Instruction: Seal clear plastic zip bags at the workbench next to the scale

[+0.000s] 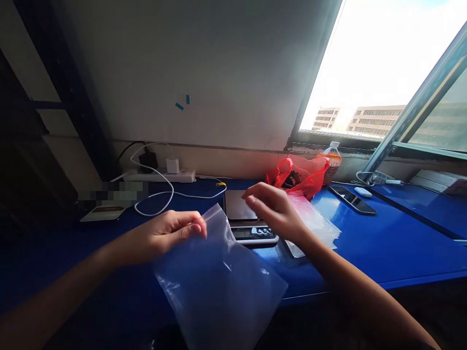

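My left hand (pixel 178 231) pinches the top edge of a clear plastic zip bag (pixel 222 282), which hangs down over the table's front edge. The bag looks flat, and nothing shows inside it. Over the right part of a digital scale (pixel 239 206) with a metal plate, my right hand (pixel 270 206) is raised with its thumb and fingertips drawn together. Whatever may be between those fingertips is too small to make out. Right of the scale, partly behind my right forearm, lies a stack of clear plastic bags (pixel 317 223).
At the back stand a red plastic bag (pixel 302 170) and a bottle of orange drink (pixel 332 156). A phone (pixel 352 200) and a white earbud case (pixel 363 192) lie to the right. Along the wall runs a power strip (pixel 186 176) with a looping white cable (pixel 171 189).
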`<state>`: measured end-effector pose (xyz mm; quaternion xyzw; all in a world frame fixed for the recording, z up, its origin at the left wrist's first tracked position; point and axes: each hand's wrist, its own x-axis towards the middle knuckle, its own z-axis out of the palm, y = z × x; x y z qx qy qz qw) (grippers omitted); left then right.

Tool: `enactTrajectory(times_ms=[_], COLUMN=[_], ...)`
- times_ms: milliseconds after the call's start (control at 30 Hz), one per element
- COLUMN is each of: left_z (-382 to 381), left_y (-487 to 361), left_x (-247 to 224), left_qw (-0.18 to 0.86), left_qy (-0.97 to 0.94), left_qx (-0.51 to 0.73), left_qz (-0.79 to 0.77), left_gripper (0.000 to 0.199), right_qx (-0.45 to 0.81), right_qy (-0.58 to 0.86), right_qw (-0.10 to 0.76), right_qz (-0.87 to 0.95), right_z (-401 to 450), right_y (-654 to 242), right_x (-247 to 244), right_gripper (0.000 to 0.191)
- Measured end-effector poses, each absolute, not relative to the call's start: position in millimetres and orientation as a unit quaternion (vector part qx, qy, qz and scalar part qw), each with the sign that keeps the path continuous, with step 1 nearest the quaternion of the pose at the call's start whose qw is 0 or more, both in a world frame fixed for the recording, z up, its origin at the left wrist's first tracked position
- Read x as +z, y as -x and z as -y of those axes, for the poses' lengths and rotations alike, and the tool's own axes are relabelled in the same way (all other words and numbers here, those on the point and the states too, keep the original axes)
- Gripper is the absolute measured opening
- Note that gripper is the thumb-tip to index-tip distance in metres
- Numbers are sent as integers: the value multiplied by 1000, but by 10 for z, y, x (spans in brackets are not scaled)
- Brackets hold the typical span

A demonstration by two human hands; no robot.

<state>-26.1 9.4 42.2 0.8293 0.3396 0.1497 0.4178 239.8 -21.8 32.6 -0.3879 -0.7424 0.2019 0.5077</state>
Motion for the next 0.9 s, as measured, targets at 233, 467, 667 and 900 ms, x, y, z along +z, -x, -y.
enactTrajectory(times_ms=[233,467,667,900], left_z=[-83,-52,-117,-349], left_y=[180,104,171,470], left_x=[345,279,339,471], left_qw=[317,328,308,300], left_qy=[-912,-913,-898,-864], left_qx=[50,56,96,67], left_qz=[-255,-235,-298,-399], left_gripper=[31,32,34,29], right_qx=[113,94,111,113], right_qy=[349,298,316,384], right_qw=[336,272,291,340], right_qz=[868,910,896,851], right_z=[316,329,294,255], right_y=[-2232,-2273,-2281,-2317], right_x=[213,195,202,219], right_gripper=[11,12,14,8])
